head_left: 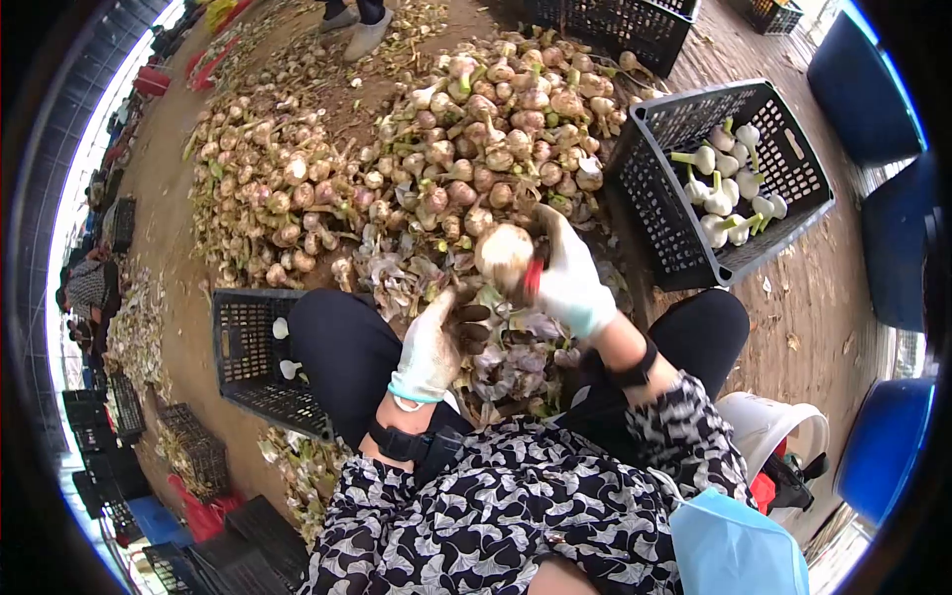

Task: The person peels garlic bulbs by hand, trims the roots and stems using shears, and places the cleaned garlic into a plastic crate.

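The gloved right hand (570, 283) closes its fingers around a garlic bulb (503, 253) and, apparently, a red-handled cutter, above the lap, while the gloved left hand (428, 352) grips the bulb's stalk (474, 322) beside the garlic heap (496, 129).

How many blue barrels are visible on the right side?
3. One barrel is at the top right, a second is at the right edge, and a third is at the lower right. Others may be hidden outside the view.
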Tool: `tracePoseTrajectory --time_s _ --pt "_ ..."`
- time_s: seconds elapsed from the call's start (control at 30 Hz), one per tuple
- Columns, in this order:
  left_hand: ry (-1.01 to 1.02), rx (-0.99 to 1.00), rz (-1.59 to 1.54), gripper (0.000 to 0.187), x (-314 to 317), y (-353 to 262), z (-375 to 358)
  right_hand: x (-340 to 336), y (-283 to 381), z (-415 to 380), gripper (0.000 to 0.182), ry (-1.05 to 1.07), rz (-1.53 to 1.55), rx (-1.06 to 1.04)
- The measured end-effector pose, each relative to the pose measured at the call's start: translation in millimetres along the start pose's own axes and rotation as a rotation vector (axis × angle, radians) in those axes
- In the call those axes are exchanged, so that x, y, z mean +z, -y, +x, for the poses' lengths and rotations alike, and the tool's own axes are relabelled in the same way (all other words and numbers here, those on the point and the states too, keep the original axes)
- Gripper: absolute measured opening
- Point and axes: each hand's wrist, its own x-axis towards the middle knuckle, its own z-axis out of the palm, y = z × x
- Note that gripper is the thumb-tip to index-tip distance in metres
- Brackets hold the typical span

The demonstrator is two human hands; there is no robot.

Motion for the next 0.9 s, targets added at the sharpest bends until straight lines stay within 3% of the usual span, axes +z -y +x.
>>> tracePoseTrajectory --time_s 0.07,0.13,0.2,0.27,0.3,0.33,0.4,0.43,0.47,0.53,0.6,0.67,0.73,0.8,0.83,0.9 --pt "0.067 -0.073 -0.045 0.048 15.7 -6.6 -9.5 -10.7 32.9 -25.4 0.073 0.006 -0.058 -0.24" --pt "0.141 -0.06 -0.266 0.051 55.2 -10.5 -26.2 -3.2 25.2 -49.3 0.075 0.045 -0.198 -0.45" --pt "0.227 -0.079 -0.29 0.051 36.6 -2.6 -22.1 -5.0 32.6 -62.1 0.057 0.109 -0.038 -0.508" --pt "0.248 0.076 -0.267 0.05 38.3 -7.9 -22.9 -14.4 21.7 -61.6 0.048 0.073 0.133 -0.429" --pt "0.159 0.146 -0.251 0.053 21.5 1.2 -15.2 -2.1 -2.1 -69.9 0.03 0.045 0.746 0.105" --pt "0.16 0.145 -0.25 0.053 25.3 2.0 -18.8 -4.9 11.6 -61.1 0.021 -0.097 0.896 0.306" --pt "0.128 0.502 0.243 0.057 38.0 0.6 -26.6 -3.7 -26.9 -46.2 0.023 0.152 0.686 0.3" --pt "0.087 0.544 0.396 0.065 40.0 2.8 -29.2 -0.2 -26.3 -47.8 0.033 0.19 1.187 0.721" --pt "0.057 0.608 0.588 0.071 46.3 2.8 -33.3 -3.8 -23.3 -56.6 0.034 0.301 1.024 0.671" --pt "0.026 0.916 0.981 0.074 43.2 10.2 -25.2 10.1 -26.3 -56.9 0.033 0.263 0.839 0.342" --pt "0.066 0.933 0.9 0.077 45.5 15.2 -26.3 13.4 -28.5 -57.0 0.029 0.189 0.859 0.308" --pt "0.092 1.114 1.242 0.081 41.0 14.4 -25.3 -13.2 3.1 -50.1 0.027 0.232 0.271 -0.044" --pt "0.079 1.078 1.272 0.083 40.8 15.9 -24.1 -10.5 -5.4 -46.6 0.027 0.185 0.319 -0.143" --pt "0.148 0.954 0.977 0.083 40.0 15.8 -22.5 -19.5 -4.9 -47.3 0.032 0.299 0.173 -0.249" --pt "0.19 0.939 0.906 0.082 47.9 10.6 -25.4 -17.1 -15.5 -46.7 0.039 0.303 0.281 -0.242" --pt "0.186 1.004 1.011 0.082 43.7 10.0 -24.2 -22.1 -25.2 -42.5 0.028 0.318 0.254 -0.301"
